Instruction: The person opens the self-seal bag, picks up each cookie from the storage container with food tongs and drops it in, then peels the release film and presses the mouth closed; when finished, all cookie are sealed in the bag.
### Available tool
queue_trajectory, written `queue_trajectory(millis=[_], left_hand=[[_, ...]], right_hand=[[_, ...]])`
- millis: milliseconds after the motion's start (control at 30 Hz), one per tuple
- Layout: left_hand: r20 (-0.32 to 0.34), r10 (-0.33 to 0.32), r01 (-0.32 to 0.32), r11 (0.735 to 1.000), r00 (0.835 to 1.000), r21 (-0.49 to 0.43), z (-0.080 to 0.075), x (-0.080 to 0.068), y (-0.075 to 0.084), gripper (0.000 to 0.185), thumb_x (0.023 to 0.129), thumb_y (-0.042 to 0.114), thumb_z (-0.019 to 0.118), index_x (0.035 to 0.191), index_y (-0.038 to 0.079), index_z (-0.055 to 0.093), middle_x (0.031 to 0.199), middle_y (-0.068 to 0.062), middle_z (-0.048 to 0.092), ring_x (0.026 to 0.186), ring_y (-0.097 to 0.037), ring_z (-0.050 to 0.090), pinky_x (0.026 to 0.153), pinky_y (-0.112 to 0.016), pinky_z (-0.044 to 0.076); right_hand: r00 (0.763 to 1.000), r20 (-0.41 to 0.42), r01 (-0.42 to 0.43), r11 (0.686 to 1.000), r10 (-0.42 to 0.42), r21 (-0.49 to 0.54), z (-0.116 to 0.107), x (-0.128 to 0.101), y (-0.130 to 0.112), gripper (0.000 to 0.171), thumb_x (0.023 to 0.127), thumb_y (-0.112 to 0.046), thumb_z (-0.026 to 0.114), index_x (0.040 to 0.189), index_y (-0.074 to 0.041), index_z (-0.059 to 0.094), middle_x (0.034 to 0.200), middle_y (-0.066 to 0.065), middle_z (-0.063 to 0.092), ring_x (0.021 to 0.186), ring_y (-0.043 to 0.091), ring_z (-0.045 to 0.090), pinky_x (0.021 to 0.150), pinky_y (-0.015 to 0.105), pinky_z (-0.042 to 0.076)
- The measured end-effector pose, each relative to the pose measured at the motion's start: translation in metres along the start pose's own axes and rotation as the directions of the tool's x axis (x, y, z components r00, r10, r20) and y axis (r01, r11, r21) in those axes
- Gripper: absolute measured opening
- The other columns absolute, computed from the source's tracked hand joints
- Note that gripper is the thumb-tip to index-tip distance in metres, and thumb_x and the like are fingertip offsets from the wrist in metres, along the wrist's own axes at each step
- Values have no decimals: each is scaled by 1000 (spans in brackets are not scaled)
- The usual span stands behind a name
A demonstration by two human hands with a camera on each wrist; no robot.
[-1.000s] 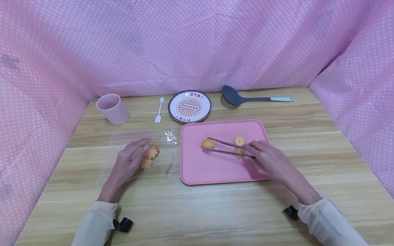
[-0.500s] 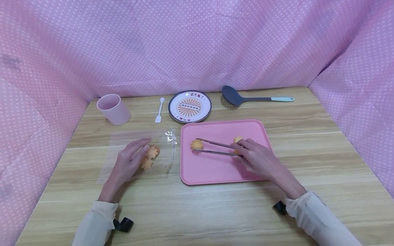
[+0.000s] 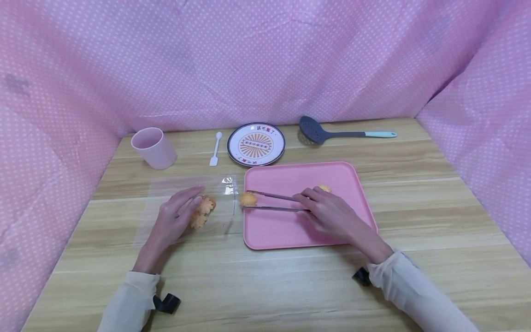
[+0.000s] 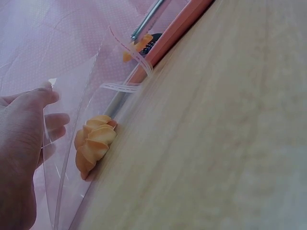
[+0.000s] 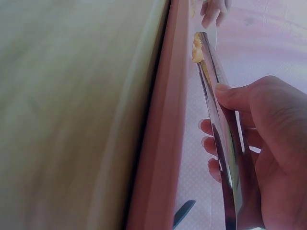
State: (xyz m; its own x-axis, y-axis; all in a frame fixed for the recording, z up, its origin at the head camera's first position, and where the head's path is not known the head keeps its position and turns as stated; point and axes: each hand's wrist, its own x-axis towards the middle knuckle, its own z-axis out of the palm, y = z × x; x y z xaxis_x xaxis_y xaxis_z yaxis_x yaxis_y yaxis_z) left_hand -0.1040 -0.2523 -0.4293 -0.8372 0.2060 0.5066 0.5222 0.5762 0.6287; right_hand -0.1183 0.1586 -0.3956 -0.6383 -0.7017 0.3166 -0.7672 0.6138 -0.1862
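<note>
My right hand (image 3: 329, 213) grips metal tongs (image 5: 218, 103) over the pink tray (image 3: 290, 233). The tips of the tongs pinch a ridged golden cookie (image 3: 248, 199) above the tray's left rim. Flat on the table to the left lies a clear plastic bag (image 3: 162, 193), its mouth facing the tray. My left hand (image 3: 176, 216) pinches the bag's upper film, raising it in the left wrist view. Inside the bag sit cookies (image 4: 96, 143) beside my fingers. Another cookie (image 3: 325, 188) rests on the tray, partly hidden behind my right hand.
Along the back stand a pink cup (image 3: 154, 150), a small white spatula (image 3: 215, 150), a patterned plate (image 3: 256, 144) and a dark slotted skimmer (image 3: 315, 131) with a mint handle end. Pink dotted cloth (image 3: 265, 60) hangs behind and at both sides.
My right hand has moved left with the tongs, carrying the pinched cookie from over the tray's middle to its left rim near the bag's mouth. The left hand has stayed in place.
</note>
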Motion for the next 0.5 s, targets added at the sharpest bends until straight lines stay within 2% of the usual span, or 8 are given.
queue_trajectory(millis=[233, 500], left_hand=[[-6, 10, -10, 1000, 1000, -12, 1, 0, 1, 37, 96, -10, 64, 130, 2, 70, 132, -14, 69, 125, -37, 60, 110, -17, 39], [-16, 27, -27, 999, 1000, -19, 0, 0, 1, 38, 95, -13, 64, 130, 1, 70, 132, -15, 69, 124, -35, 60, 110, -18, 39]], right_hand=[[1000, -6, 26, 999, -26, 18, 4, 15, -9, 35, 92, -7, 77, 126, -4, 69, 111, 9, 67, 97, 26, 62, 83, 41, 57], [998, -26, 58, 997, -57, 42, 11, 31, -20, 33, 93, -10, 78, 125, -6, 70, 110, 6, 68, 95, 24, 62, 80, 38, 57]])
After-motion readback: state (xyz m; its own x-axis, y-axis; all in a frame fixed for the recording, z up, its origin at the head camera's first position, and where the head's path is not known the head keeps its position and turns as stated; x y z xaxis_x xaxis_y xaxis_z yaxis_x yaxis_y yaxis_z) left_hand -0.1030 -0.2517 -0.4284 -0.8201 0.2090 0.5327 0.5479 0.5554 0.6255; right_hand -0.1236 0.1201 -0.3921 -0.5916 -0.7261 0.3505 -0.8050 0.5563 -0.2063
